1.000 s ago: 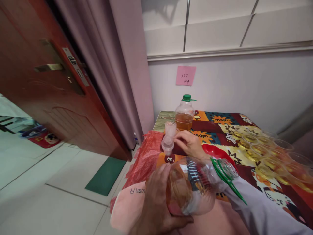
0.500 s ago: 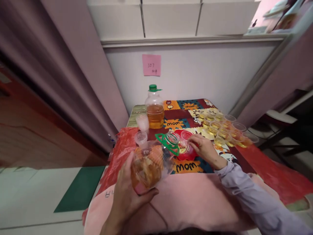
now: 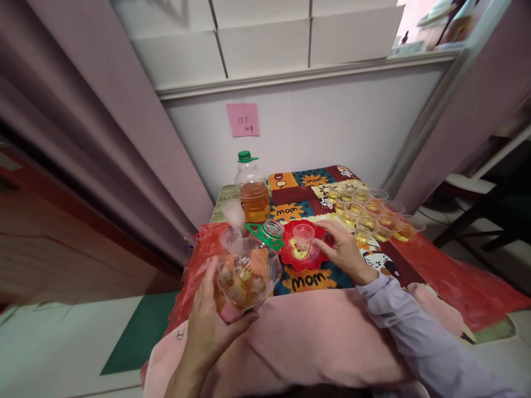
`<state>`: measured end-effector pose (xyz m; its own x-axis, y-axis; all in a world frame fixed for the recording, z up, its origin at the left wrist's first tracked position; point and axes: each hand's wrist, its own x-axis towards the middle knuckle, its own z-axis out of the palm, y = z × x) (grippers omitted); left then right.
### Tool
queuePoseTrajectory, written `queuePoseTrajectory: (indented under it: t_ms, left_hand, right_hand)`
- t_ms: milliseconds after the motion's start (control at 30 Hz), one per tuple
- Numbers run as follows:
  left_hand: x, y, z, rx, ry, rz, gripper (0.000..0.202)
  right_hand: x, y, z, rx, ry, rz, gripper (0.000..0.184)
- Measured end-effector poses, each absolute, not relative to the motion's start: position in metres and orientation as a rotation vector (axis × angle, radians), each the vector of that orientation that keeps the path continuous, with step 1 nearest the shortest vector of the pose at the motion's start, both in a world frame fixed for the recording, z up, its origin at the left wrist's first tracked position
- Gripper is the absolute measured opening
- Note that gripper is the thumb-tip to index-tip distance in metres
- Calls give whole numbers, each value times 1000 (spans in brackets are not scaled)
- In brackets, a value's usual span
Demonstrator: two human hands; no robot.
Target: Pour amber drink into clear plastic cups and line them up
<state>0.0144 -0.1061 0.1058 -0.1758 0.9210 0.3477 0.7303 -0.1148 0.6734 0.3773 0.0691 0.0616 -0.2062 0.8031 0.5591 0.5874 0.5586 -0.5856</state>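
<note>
My left hand (image 3: 211, 320) is wrapped round the base of a clear plastic bottle (image 3: 244, 271) holding amber liquid, tilted with its open mouth and green ring (image 3: 269, 231) pointing at the table. My right hand (image 3: 342, 249) rests on the right rim of a red plate (image 3: 290, 255), fingers curled against it. A small clear plastic cup (image 3: 303, 235) stands empty on that plate, just beside the bottle mouth. Two stacks of empty cups (image 3: 232, 224) stand to the left of the bottle.
A second bottle with a green cap (image 3: 250, 188) stands at the back of the patterned table (image 3: 309, 282). Several filled cups (image 3: 371, 213) cluster at the right. A pink note (image 3: 243, 119) hangs on the wall. Curtain at left, red sheet (image 3: 448, 276) at right.
The view swung right, away from the door. My right hand moved from the cup stacks to the red plate, where a cup now stands. The tilted bottle's mouth came close to that cup.
</note>
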Motion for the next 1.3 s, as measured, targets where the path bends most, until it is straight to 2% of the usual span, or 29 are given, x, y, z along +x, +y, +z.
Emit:
queuePoseTrajectory:
  t_ms: [100, 233, 500, 700, 767, 900, 967, 1133, 1200, 1300]
  left_hand:
    - [16, -104, 107, 1847, 1932, 1162, 135]
    - [15, -103, 107, 1890, 1936, 1172, 135]
    - [10, -106, 101, 2016, 1949, 1080, 133]
    - [10, -103, 93, 2111, 2008, 1093, 137]
    - [14, -102, 96, 2180, 1994, 1053, 138]
    - [28, -100, 100, 2221, 1997, 1081, 147]
    - [35, -98, 97, 2213, 2040, 1090, 149]
    - [43, -99, 94, 2200, 2029, 1088, 153]
    - [38, -103, 100, 2185, 1946, 1155, 141]
    - [24, -112, 106, 1864, 1980, 1453, 94]
  right_hand:
    - [379, 68, 53, -1293, -1787, 308, 48]
    - [366, 78, 40, -1410, -1885, 346, 80]
    - [345, 97, 36, -1486, -1955, 478, 72]
    - [342, 84, 42, -1305, -1740, 507, 90]
    - [332, 63, 48, -1174, -1611, 641, 88]
    - [295, 14, 64, -772, -1371, 1355, 86]
    - [277, 0, 74, -628, -1272, 1597, 84]
    - [257, 6, 89, -636, -1082, 1687, 72]
    - [259, 12, 89, -656, -1046, 1697, 71]
    - [261, 18, 83, -650, -981, 1736, 72]
